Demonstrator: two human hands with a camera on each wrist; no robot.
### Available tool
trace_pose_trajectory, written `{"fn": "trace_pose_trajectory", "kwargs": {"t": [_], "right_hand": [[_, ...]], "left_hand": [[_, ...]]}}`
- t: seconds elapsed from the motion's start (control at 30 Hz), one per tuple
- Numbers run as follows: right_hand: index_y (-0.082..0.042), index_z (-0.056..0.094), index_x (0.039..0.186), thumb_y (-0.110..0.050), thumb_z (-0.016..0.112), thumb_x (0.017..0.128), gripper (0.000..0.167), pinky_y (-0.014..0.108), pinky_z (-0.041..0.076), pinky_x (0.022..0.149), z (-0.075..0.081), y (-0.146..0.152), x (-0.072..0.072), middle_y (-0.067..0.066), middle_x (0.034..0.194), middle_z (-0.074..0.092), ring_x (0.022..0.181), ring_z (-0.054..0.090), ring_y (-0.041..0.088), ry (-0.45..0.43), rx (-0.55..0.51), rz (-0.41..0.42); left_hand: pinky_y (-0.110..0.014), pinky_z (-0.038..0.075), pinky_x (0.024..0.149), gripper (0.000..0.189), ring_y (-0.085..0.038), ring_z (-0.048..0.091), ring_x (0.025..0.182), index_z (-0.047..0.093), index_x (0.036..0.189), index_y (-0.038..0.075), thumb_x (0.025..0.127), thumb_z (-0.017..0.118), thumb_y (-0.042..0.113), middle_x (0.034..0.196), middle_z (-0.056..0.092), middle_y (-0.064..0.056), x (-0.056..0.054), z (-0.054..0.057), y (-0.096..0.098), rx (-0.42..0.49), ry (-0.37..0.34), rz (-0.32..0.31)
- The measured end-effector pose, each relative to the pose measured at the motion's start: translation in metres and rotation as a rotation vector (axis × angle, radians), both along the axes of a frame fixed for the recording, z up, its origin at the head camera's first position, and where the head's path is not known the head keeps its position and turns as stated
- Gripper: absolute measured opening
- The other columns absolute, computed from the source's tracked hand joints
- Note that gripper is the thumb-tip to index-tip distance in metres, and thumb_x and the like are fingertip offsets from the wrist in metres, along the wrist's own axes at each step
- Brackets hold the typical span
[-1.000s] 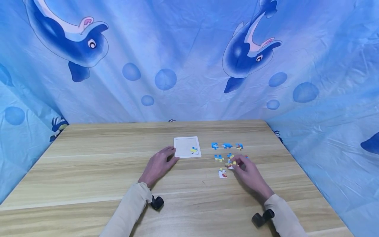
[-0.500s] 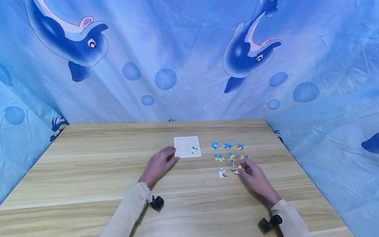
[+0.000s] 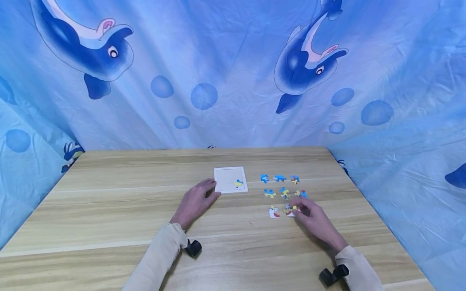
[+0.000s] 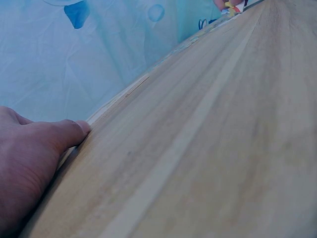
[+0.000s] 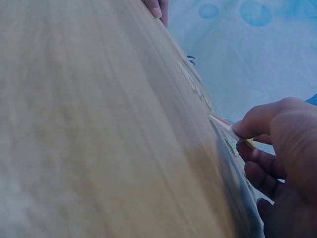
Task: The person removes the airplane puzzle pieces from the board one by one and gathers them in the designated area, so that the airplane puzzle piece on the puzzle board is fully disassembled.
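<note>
In the head view my left hand (image 3: 195, 202) rests on the table, fingertips and thumb at the left edge of a white square puzzle tray (image 3: 224, 173). One yellow-and-blue puzzle piece (image 3: 238, 184) lies in the tray's lower right. My right hand (image 3: 316, 220) pinches a white, red and yellow puzzle piece (image 3: 290, 210) between thumb and fingers. In the right wrist view that puzzle piece (image 5: 225, 125) tilts, with one edge low at the tabletop. Another white-and-red puzzle piece (image 3: 274, 212) lies just left of it.
Several more puzzle pieces lie in rows right of the tray, among them a blue piece (image 3: 279, 178) at the back and a yellow-and-blue piece (image 3: 269, 193) in the middle row. A blue dolphin-print curtain (image 3: 233, 81) hangs behind the wooden table (image 3: 145, 169).
My right hand has moved right and slightly toward me with the pinched puzzle piece, uncovering pieces in the middle row. My left hand and the tray have stayed put.
</note>
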State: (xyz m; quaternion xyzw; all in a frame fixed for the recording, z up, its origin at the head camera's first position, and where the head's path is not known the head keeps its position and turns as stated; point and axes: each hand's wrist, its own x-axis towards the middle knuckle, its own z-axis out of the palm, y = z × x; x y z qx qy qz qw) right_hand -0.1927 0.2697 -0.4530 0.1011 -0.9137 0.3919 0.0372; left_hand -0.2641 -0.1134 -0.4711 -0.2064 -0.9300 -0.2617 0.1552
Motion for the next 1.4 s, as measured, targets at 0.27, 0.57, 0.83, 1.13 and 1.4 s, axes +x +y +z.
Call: {"fn": "trace_pose_trajectory", "kwargs": {"t": [0.27,0.57,0.83,1.13,1.4], "right_hand": [[-0.019,0.068,0.108,-0.007,0.067,0.088,0.024,0.025,0.046,0.067,0.001,-0.002,-0.003,-0.004,0.088,0.057,0.081,0.052,0.015,0.031,0.084,0.007],[-0.018,0.066,0.108,-0.014,0.072,0.084,0.025,0.037,0.028,0.076,-0.001,-0.002,-0.003,-0.003,0.090,0.057,0.090,0.048,0.020,0.099,0.197,-0.044],[-0.017,0.066,0.107,-0.021,0.072,0.086,0.023,0.040,0.028,0.080,-0.003,0.001,-0.004,0.003,0.101,0.061,0.100,0.049,0.025,0.088,0.216,-0.077],[-0.010,0.067,0.105,-0.019,0.062,0.095,0.015,0.038,0.042,0.079,-0.001,0.005,-0.010,0.000,0.094,0.062,0.090,0.054,0.019,0.184,0.129,-0.044],[-0.005,0.062,0.114,-0.017,0.060,0.096,0.022,0.033,0.049,0.079,0.008,-0.006,-0.019,0.003,0.102,0.060,0.094,0.055,0.017,0.192,0.048,-0.015]], "left_hand": [[-0.045,0.045,0.101,0.044,-0.026,0.052,0.126,0.066,0.124,0.010,0.093,0.062,0.041,0.133,0.059,-0.008,0.001,0.001,-0.001,0.001,-0.009,0.010],[-0.046,0.045,0.102,0.044,-0.026,0.052,0.127,0.066,0.125,0.010,0.093,0.061,0.041,0.133,0.059,-0.009,0.001,0.003,0.000,0.006,-0.013,0.000],[-0.045,0.045,0.102,0.045,-0.027,0.051,0.126,0.066,0.125,0.009,0.093,0.062,0.041,0.134,0.058,-0.009,0.001,0.003,-0.001,0.004,-0.012,0.000],[-0.045,0.044,0.102,0.045,-0.027,0.052,0.126,0.066,0.124,0.009,0.093,0.062,0.041,0.133,0.059,-0.009,0.001,0.004,-0.001,0.002,-0.009,0.004],[-0.046,0.045,0.101,0.045,-0.027,0.052,0.126,0.066,0.124,0.010,0.093,0.062,0.041,0.133,0.059,-0.009,0.002,0.003,-0.001,0.002,-0.014,0.005]]}}
